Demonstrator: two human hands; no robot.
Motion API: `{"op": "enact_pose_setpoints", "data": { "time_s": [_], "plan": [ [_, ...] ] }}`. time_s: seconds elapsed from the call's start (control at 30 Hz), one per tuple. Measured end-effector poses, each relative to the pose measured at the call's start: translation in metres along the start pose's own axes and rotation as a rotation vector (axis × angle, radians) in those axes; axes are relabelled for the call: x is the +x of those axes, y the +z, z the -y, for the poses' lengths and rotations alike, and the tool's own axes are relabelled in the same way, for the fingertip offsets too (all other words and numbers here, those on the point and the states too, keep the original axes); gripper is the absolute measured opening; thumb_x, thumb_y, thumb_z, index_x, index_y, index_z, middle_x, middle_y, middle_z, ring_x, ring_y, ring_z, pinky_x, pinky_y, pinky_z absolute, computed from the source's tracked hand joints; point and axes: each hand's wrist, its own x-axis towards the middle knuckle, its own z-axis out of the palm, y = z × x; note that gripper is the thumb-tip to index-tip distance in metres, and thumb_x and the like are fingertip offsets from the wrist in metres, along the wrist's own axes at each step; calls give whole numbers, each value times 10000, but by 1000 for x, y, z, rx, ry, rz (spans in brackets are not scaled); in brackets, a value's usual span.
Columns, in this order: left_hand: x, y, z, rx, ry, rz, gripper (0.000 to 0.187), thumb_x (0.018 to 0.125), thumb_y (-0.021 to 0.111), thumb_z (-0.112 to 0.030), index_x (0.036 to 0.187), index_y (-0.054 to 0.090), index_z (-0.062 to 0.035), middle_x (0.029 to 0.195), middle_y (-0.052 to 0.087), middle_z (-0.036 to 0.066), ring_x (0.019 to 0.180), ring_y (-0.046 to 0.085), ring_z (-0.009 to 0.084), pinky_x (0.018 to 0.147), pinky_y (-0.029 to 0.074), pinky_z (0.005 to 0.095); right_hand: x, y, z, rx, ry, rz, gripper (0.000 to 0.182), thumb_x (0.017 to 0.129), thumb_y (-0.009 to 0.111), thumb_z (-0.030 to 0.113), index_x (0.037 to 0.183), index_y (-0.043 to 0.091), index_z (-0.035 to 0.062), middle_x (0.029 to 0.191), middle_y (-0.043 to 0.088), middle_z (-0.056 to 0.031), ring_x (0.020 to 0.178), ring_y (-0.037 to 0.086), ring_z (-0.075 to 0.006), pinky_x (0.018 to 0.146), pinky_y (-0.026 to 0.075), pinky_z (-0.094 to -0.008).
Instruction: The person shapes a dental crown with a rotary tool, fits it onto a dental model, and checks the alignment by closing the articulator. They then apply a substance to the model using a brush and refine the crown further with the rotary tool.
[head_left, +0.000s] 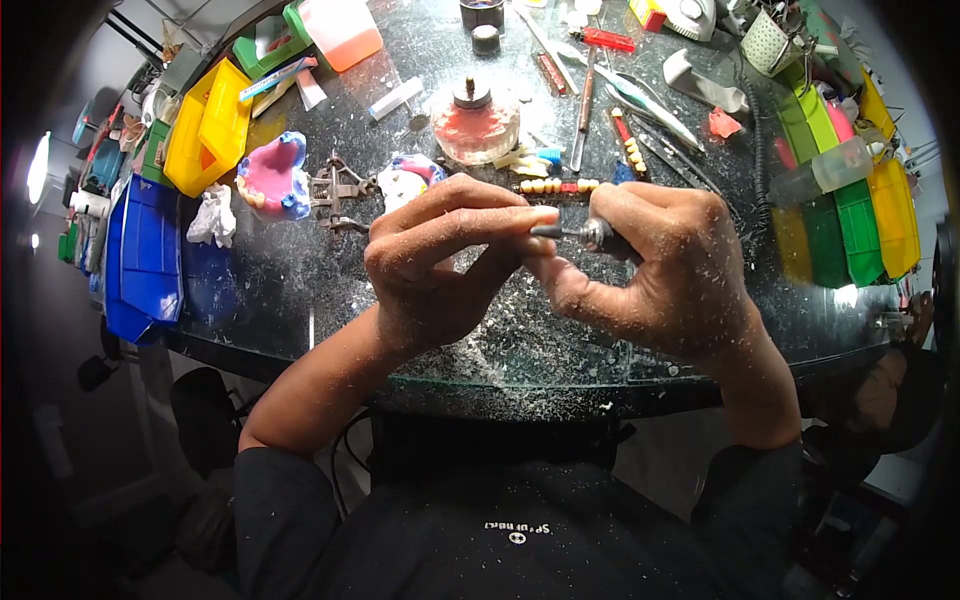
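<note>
Dark tabletop [275, 300] strewn with pale dust [510, 345], blue bin [145, 260], right hand [665, 265] gripping rotary tool [597, 236]

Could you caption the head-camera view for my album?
Right hand gripping a small tool, its tip close to the left hand, above a dark table strewn with pale dust.

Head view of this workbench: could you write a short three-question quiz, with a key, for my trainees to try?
1. Which hand grips the grey-tipped tool?
2. True or false: the blue bin stands on the left side of the picture.
3. What colour shows inside the glass jar beyond the hands? a) green b) pink c) black

Key: 1. The right hand. 2. True. 3. b.
</note>
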Motion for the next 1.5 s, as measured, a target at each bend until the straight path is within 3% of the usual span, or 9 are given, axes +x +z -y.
{"op": "enact_pose_setpoints", "data": {
  "time_s": [0.27,0.37,0.57,0.67,0.77,0.87,1.07,1.17,1.5],
  "plan": [
    [4,-2,-1,76,34,19,287,708,767,16,975,729,-81,851,685,90,735,675,164,618,538,267,1,1,-2,-12,9,-4,390,699,781,331,687,563,9,553,501,-81,441,510,-189,430,406,-327],
    [1,-2,-1,36,-11,32,273,716,766,-2,976,728,-79,856,689,96,738,678,172,624,537,269,2,-3,4,-32,60,53,443,722,745,423,627,557,33,526,542,-99,503,617,-251,467,487,-369],
    [-1,-1,1,-47,-23,11,262,726,758,-7,978,728,-72,869,693,102,757,678,179,626,530,275,3,4,-2,22,42,-12,442,718,747,427,636,565,33,554,576,-103,527,635,-255,484,503,-372],
    [1,-3,0,-29,-12,32,274,725,758,-11,991,727,-69,869,693,99,759,672,173,635,526,276,2,4,-4,27,1,-3,363,700,769,316,737,598,-2,550,528,-82,475,560,-185,456,438,-308],
    [1,-4,0,-61,-5,39,276,730,752,-13,1000,726,-66,864,693,95,756,667,171,643,525,276,1,5,-3,40,15,4,363,699,769,313,720,588,-2,545,520,-79,465,548,-188,449,432,-309],
    [-1,-3,1,-123,-34,25,268,734,749,-10,996,727,-61,863,692,94,749,664,171,635,525,276,2,-3,3,-1,65,73,442,739,735,425,632,553,37,543,563,-99,523,633,-249,474,495,-363],
    [-1,-2,5,-65,29,1,262,733,751,-1,987,726,-57,866,690,101,757,671,179,641,539,279,4,-3,3,-12,75,37,432,745,733,421,636,555,43,546,560,-103,519,629,-246,468,490,-361],
    [2,-3,-1,-64,-8,24,236,732,755,-4,961,723,-52,866,691,102,760,676,183,647,546,285,1,2,0,23,14,0,408,701,777,348,680,556,5,542,499,-71,458,525,-173,440,415,-318],
    [1,-4,5,74,91,34,262,691,769,11,937,722,-64,841,685,85,754,675,193,641,539,284,0,0,-1,-93,50,9,452,688,769,428,671,570,22,556,533,-93,479,575,-225,456,455,-341]
  ]
}}
